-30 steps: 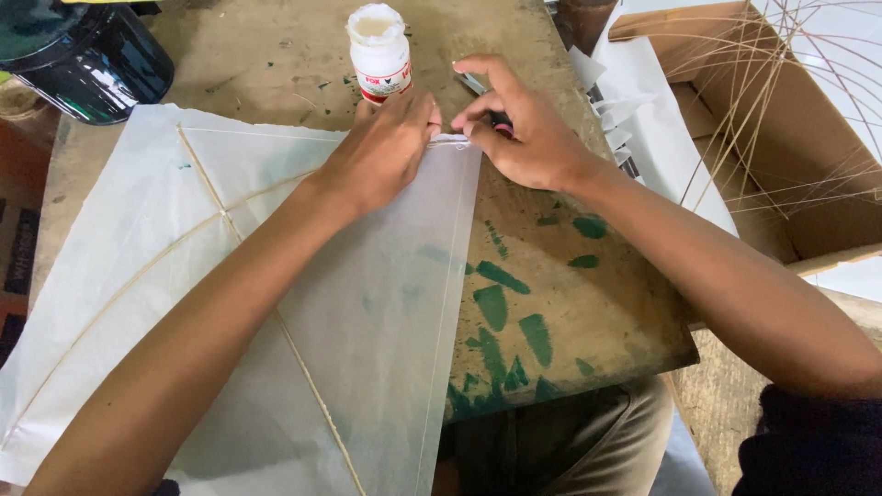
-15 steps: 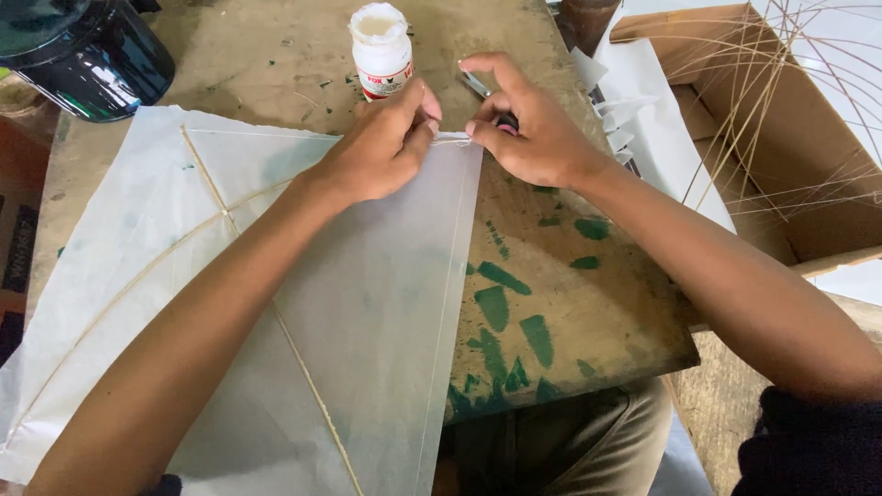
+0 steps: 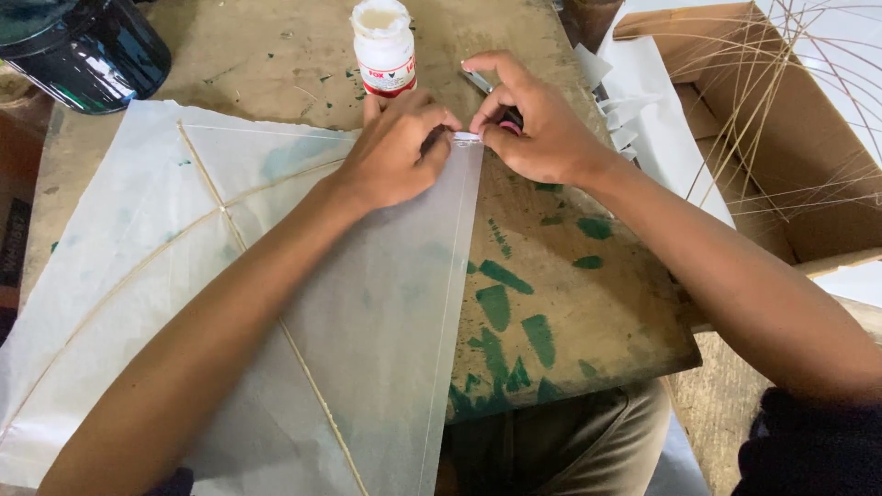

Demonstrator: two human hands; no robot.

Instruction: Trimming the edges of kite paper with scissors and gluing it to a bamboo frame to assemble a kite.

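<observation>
Hands closed in since earlier frame — my left hand (image 3: 400,138) and right hand (image 3: 537,129) now pinch together on top corner of white paper kite (image 3: 367,303), flat on workboard (image 3: 570,303) below glue bottle (image 3: 384,46). Paper thin, tears easily — grip at stick-braced corner.

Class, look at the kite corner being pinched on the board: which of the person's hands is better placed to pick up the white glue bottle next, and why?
The left hand, probably. The white glue bottle stands just beyond its knuckles, while the right hand sits further to the side and seems to have a small dark tool tucked under it. Both hands pinch the kite corner.
</observation>
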